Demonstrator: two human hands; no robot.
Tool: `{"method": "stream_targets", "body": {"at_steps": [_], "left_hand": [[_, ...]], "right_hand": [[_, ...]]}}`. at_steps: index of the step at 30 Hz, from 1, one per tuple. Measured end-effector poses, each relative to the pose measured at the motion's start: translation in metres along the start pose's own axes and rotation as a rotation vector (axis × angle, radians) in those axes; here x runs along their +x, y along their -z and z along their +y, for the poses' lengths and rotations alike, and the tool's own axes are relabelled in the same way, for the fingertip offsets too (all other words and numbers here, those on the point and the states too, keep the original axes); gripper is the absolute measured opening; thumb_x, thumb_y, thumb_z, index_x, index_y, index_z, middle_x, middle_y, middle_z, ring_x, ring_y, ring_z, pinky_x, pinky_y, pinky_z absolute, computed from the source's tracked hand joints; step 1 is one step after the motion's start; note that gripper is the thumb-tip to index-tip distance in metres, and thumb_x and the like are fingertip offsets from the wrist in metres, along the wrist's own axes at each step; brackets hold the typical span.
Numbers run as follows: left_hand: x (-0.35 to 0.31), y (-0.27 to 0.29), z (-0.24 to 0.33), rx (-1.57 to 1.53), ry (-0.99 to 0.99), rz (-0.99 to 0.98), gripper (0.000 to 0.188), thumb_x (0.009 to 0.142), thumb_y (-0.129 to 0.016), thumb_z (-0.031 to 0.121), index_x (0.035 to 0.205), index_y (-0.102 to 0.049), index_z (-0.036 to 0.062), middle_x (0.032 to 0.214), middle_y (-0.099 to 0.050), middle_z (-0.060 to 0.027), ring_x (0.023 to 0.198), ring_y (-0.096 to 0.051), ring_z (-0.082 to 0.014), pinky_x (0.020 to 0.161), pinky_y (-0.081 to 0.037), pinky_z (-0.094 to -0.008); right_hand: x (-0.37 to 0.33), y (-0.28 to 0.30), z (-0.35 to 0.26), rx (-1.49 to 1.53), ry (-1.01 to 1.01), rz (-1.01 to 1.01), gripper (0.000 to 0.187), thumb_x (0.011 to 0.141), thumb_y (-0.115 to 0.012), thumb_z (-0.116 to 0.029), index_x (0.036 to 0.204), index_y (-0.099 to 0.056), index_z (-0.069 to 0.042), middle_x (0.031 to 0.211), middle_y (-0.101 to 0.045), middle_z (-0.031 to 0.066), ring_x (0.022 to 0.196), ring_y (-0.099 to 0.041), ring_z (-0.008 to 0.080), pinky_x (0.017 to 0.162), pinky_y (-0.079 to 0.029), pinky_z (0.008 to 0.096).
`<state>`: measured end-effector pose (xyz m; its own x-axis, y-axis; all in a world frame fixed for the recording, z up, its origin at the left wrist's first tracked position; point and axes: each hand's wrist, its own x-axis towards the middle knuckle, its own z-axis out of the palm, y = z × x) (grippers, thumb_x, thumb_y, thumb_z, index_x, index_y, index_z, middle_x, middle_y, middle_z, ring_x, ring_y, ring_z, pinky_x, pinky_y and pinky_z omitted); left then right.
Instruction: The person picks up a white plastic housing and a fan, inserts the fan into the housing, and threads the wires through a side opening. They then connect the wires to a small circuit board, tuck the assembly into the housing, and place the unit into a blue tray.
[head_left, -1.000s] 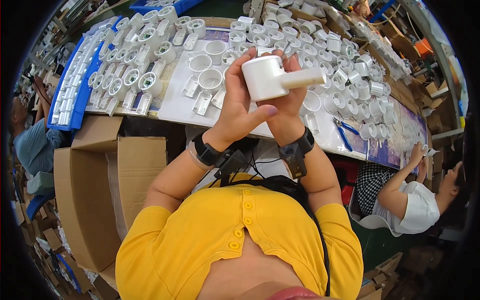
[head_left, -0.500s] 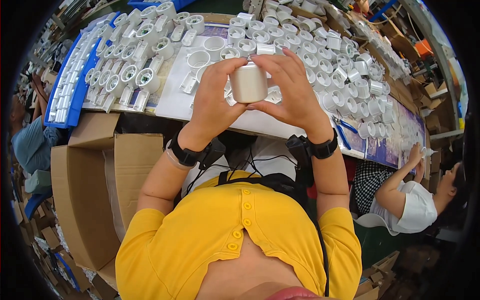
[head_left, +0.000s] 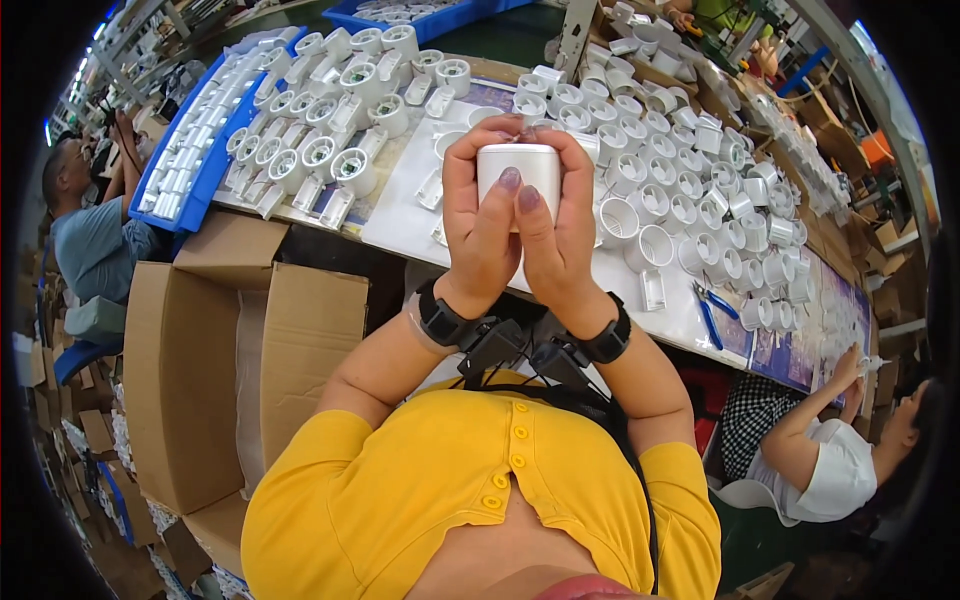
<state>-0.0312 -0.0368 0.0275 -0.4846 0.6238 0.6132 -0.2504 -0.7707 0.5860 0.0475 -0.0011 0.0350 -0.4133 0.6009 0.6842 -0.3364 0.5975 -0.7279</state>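
Note:
A smooth white plastic housing (head_left: 505, 163), with a rounded top edge, is held between both palms above the near edge of the worktable. My left hand (head_left: 476, 225) wraps its left side, and my right hand (head_left: 564, 235) wraps its right side. Both thumbs press side by side on the face toward me, while my other fingers curl around the far side. The lower part of the housing is hidden behind the thumbs. Just right of my right hand stand open white cups (head_left: 617, 220) and a small white slotted part (head_left: 652, 290).
White round housings crowd the table's right half; left are housings with circuit boards (head_left: 352, 170). A blue tray (head_left: 205, 170) holds white parts. Blue-handled pliers (head_left: 712, 318) lie at the right. An open cardboard box (head_left: 190, 390) stands at left. Co-workers sit on both sides.
My hands have turned and closed in around the housing, thumbs now together on its near face; before, fingertips held its top and bottom. The whole view has shifted slightly.

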Motion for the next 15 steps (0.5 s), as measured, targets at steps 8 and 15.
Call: {"method": "stream_targets", "body": {"at_steps": [8,15], "left_hand": [[0.005,0.011,-0.006,0.181,-0.063,0.035,0.028,0.090,-0.046,0.014,0.115,-0.047,0.0034,0.121,-0.048,-0.0134,0.114,-0.047,-0.0228,0.100,-0.037,-0.0358],[0.020,0.031,-0.012,0.595,-0.336,-0.077,0.030,0.097,-0.042,0.025,0.112,-0.051,0.0003,0.115,-0.051,-0.0147,0.105,-0.051,-0.0226,0.092,-0.042,-0.0363]], "right_hand": [[0.001,-0.005,0.022,-0.052,0.007,0.078,0.047,0.091,-0.054,-0.030,0.126,-0.041,-0.001,0.121,-0.047,0.0174,0.110,-0.047,0.0285,0.097,-0.036,0.0374],[0.006,0.017,0.019,-0.229,-0.018,-0.118,0.054,0.090,-0.059,-0.028,0.133,-0.038,-0.002,0.123,-0.047,0.0185,0.115,-0.047,0.0279,0.098,-0.037,0.0375]]}}
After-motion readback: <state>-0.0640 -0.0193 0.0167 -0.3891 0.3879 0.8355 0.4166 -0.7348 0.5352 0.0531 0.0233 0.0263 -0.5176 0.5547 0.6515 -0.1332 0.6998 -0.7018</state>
